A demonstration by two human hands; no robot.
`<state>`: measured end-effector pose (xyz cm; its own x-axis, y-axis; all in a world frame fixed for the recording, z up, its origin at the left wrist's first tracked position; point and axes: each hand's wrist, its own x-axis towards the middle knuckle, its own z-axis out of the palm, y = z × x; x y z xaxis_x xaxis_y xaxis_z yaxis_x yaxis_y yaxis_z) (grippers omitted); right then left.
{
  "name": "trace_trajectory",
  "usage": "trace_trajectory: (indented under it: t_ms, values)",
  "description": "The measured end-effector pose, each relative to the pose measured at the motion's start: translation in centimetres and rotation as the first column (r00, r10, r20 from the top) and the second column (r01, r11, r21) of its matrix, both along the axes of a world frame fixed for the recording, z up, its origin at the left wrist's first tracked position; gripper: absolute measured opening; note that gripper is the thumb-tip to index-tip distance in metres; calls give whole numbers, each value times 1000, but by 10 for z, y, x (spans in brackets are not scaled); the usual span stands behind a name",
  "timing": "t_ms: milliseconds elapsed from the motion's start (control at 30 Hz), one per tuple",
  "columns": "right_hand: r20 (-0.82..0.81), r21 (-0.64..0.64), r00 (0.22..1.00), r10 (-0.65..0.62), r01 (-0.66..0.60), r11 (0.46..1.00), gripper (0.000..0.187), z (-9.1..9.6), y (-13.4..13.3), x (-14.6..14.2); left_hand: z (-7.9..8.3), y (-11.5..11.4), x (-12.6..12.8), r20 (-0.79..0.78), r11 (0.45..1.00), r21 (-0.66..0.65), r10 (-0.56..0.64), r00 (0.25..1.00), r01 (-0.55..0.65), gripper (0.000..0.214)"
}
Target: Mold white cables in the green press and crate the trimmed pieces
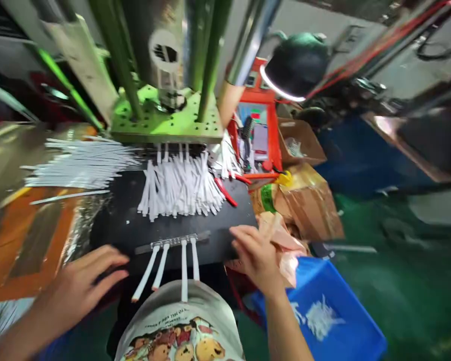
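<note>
while green floor flanks the black tabletop, left hand and right hand, grip half-open, hold nothing.

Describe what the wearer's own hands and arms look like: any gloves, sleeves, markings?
The left hand and right hand are both bare, without gloves. No sleeve or watch shows on either the left forearm or the right forearm; blur leaves thin rings uncertain. The pale top carries printed cartoon figures and dark lettering.
</note>
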<state>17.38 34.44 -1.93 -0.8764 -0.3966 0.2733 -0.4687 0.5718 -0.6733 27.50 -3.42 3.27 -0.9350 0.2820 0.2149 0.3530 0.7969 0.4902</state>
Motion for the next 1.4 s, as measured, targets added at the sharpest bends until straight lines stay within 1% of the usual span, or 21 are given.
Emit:
trace_trajectory:
  t_ms: [33, 67, 100, 167, 267, 333, 400, 467, 533, 600, 633, 733, 800, 833, 900, 967, 1067, 1133, 1200, 1267, 1400]
  values:
    - [-33, -69, 985, 172, -174, 982, 39, 3, -23, 2, -3, 8, 0, -3, 1000, 7, 16, 1000, -16, 26]
    - [-70, -130, 956, 284, -291, 948, 44, 6, -45, 5, -8, 18, -3, -22, 1000, 29, 4, 1000, -4, 29]
    - [-114, -178, 931, 348, -363, 915, 48, 7, -63, 9, -12, 30, -8, -60, 998, 61, -21, 998, 25, 32]
    - [-189, -223, 907, 377, -413, 883, 50, 7, -89, 15, -18, 50, -18, -175, 988, 133, -59, 983, 83, 30]
    - [-168, -264, 930, 328, -363, 894, 42, 10, -100, 13, -20, 64, -28, -235, 966, 244, -27, 972, 86, 25]
    - [-61, -302, 970, 236, -243, 922, 29, 19, -99, -1, -17, 64, -37, -167, 939, 343, 24, 986, 35, 28]
    - [114, -267, 983, 144, -109, 958, 12, 29, -98, -28, -13, 59, -55, -29, 924, 375, 94, 995, -77, 34]
    - [288, -163, 951, 115, -70, 984, 34, 36, -101, -61, -9, 53, -82, 140, 938, 275, 177, 974, -210, 42]
    - [407, -73, 906, 116, -94, 993, 48, 37, -105, -96, -7, 45, -111, 246, 949, 144, 241, 939, -281, 44]
    - [429, 61, 901, 72, -108, 992, 50, 34, -107, -123, -7, 31, -132, 248, 950, 74, 276, 928, -303, 38]
    - [385, 159, 922, 29, -97, 982, 47, 32, -107, -132, -8, 22, -137, 222, 951, 49, 288, 931, -306, 32]
    - [16, 433, 999, -47, 36, 901, 37, 33, -112, -138, -11, -19, -130, 141, 944, -88, 329, 934, -319, 11]
    - [-200, 482, 978, 65, 40, 875, 35, 38, -132, -129, -14, -50, -116, 94, 924, -193, 351, 932, -329, 8]
    - [-243, 482, 954, 178, -40, 875, 35, 41, -149, -124, -16, -64, -109, 75, 913, -239, 358, 931, -331, 11]
    - [-239, 462, 866, 439, -296, 836, 33, 46, -197, -116, -19, -87, -101, 42, 893, -312, 355, 934, -325, 13]
    - [-184, 468, 780, 598, -466, 751, 40, 48, -256, -117, -22, -98, -99, 11, 881, -360, 334, 943, -308, 14]
    - [-37, 527, 865, 501, -409, 745, 54, 45, -339, -136, -27, -102, -98, -31, 877, -388, 296, 955, -285, 22]
    - [22, 544, 906, 422, -365, 756, 58, 41, -374, -151, -29, -104, -93, -43, 885, -378, 277, 960, -272, 25]
    - [29, 546, 914, 405, -354, 760, 60, 36, -390, -157, -30, -110, -85, -38, 898, -349, 270, 962, -266, 25]
    - [8, 546, 909, 417, -354, 760, 58, 31, -393, -149, -32, -118, -76, -21, 915, -308, 266, 964, -259, 24]
    - [-31, 546, 878, 477, -385, 744, 56, 26, -388, -101, -34, -128, -62, 30, 945, -237, 240, 970, -226, 27]
